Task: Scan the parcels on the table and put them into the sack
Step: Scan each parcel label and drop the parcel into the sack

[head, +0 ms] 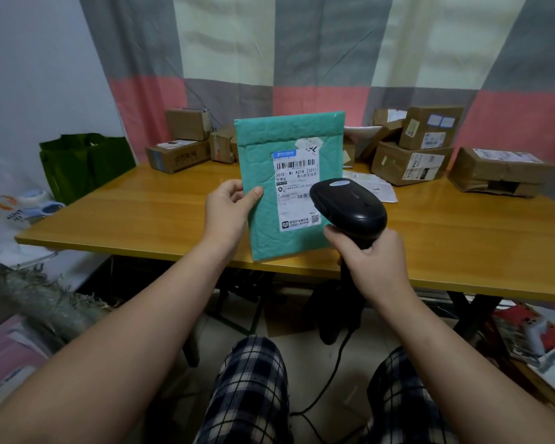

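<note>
A seated person is holding a teal padded mailer [285,187] upright above the near edge of a wooden table [173,219], with its printed shipping label [297,190] facing them. The left hand [228,209] is pinching the mailer's left edge, thumb on the front and fingers behind, likely so that nothing is covering the barcodes. The right hand [372,254] is wrapping around the handle of a black barcode scanner [350,206]. The scanner's head is hovering just in front of the label's lower right part and hiding a little of it. Its nose is pointing away from the person toward the label, which suggests a scan is being taken, though no beam is showing. The two hands are apart, each clamped on its own object. A cable [337,363] is trailing from the scanner's handle down to the floor between the person's knees. More parcels are waiting along the back of the table: a cluster of cardboard boxes [180,155] at the left rear and a bigger stack of boxes [410,165] at the right rear, with flat white envelopes [372,184] lying in front of them. They are sitting beyond the working space, presumably as the queue to be scanned. A green bag [84,161] is standing just past the table's left end, and a grey woven bundle [36,293] with a frayed edge is lying at the person's left. I cannot tell which of these is serving as the sack.
</note>
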`<state>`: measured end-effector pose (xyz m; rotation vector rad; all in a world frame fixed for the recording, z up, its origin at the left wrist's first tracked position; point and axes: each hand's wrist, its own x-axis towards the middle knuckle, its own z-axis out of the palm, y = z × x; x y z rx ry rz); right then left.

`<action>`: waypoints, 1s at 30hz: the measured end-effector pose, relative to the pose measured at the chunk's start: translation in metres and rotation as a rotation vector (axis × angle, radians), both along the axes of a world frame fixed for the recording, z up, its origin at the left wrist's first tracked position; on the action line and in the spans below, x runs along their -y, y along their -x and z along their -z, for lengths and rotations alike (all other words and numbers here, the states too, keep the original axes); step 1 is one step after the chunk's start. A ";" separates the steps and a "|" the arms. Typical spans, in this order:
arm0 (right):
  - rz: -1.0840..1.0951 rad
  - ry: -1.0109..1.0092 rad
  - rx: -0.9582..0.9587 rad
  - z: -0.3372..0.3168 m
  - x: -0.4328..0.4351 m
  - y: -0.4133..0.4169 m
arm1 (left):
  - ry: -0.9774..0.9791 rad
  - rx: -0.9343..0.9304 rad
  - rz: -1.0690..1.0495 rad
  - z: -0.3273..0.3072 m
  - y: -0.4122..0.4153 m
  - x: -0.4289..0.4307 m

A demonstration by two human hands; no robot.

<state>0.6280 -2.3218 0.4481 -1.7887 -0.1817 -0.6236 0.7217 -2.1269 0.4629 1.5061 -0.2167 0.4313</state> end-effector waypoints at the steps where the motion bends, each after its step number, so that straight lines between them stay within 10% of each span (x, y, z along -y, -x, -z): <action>1: -0.026 -0.008 0.007 0.000 -0.004 0.000 | 0.008 0.010 -0.009 0.001 0.007 -0.006; 20: -0.779 0.233 -0.159 0.059 -0.282 0.016 | -0.220 -0.106 -1.134 0.077 0.267 -0.298; 30: -0.747 0.392 -0.229 0.095 -0.315 0.008 | -0.709 -0.676 -0.980 0.138 0.262 -0.352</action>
